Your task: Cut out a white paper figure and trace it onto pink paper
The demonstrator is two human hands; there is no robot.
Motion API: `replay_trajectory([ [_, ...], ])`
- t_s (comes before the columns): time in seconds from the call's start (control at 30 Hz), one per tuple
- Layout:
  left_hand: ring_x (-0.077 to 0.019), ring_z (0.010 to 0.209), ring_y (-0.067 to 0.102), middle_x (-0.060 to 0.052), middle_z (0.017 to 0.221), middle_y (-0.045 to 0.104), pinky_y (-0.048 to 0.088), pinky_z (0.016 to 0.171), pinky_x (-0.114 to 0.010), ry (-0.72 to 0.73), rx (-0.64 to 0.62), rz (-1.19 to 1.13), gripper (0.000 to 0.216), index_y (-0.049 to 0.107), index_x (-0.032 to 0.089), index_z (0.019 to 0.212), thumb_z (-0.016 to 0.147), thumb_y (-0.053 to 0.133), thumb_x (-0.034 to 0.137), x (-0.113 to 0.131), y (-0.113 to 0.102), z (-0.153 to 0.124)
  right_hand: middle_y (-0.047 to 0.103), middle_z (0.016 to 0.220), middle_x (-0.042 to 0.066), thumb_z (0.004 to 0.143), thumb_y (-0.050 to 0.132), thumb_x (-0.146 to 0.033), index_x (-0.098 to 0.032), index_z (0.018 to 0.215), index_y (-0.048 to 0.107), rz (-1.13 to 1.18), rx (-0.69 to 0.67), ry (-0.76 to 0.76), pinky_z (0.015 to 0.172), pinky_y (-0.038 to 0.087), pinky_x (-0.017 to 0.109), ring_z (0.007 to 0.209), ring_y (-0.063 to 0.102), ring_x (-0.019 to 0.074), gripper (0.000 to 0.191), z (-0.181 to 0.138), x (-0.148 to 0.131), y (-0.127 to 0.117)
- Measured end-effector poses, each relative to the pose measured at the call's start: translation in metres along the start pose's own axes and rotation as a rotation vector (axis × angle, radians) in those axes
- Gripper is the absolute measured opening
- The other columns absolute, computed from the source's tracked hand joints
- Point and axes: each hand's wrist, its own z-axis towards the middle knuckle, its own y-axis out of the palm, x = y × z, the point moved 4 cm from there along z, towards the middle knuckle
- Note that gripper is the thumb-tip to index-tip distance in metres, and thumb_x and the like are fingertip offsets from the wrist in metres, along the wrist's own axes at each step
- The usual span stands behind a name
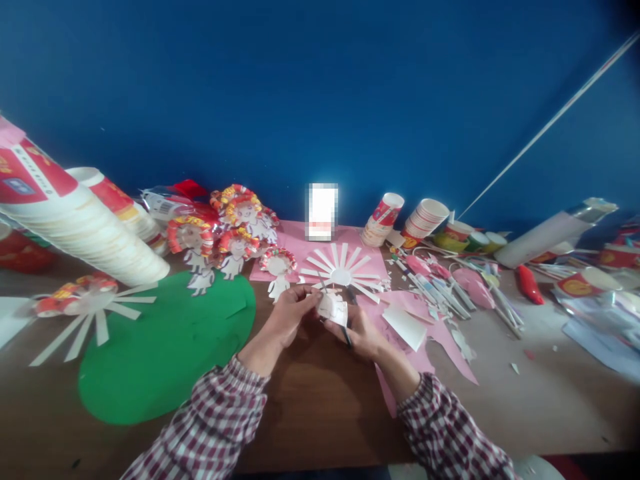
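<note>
My left hand [291,312] pinches a small white paper cut-out [333,307] at table centre. My right hand [361,332] is closed round dark-handled scissors [347,335], whose blades reach up to the paper. Just beyond my hands lies a white cup cut into a fan of strips [341,273] on pink paper [305,257]. Both sleeves are red-and-white checked.
A green paper oval [165,353] lies left, with another strip-cut cup [85,307] beside it. Long stacks of paper cups [75,227] lie far left. Finished doll figures [235,230] stand behind. More cups [425,220], straws and scraps [450,287] crowd the right.
</note>
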Motion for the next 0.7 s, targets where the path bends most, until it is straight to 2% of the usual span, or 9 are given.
replay_trajectory([
  [0.27,-0.0054,0.048,0.046,0.002,0.056,0.054,0.036,0.047,-0.018,0.036,0.011,0.034,0.025,0.06,0.011,0.07,0.065,0.073,0.033,-0.0019,0.0019,-0.0003,0.058,0.073,0.003,0.081,0.056,-0.038,-0.017,0.086,0.06,-0.022,-0.019,0.0,0.058,0.042,0.025,0.063,0.05,0.0147,0.022,-0.0005,0.0004,0.0014],
  [0.57,-0.0071,0.05,0.05,0.001,0.059,0.056,0.04,0.051,-0.019,0.043,-0.019,0.001,0.026,0.058,0.012,0.071,0.067,0.071,0.034,-0.0043,0.0046,-0.0011,0.058,0.075,0.003,0.081,0.056,-0.036,-0.012,0.087,0.062,-0.078,0.055,-0.054,0.059,0.04,0.023,0.066,0.051,0.0138,0.025,0.0011,0.0029,0.0024],
  [0.7,-0.0083,0.053,0.052,0.0,0.061,0.057,0.042,0.053,-0.02,0.032,-0.029,0.002,0.024,0.058,0.012,0.07,0.068,0.071,0.033,-0.0062,0.0058,-0.0007,0.054,0.066,0.001,0.082,0.056,-0.036,-0.014,0.082,0.059,-0.099,0.079,-0.007,0.053,0.037,0.021,0.059,0.046,0.0114,0.023,0.0003,0.0091,0.0029],
])
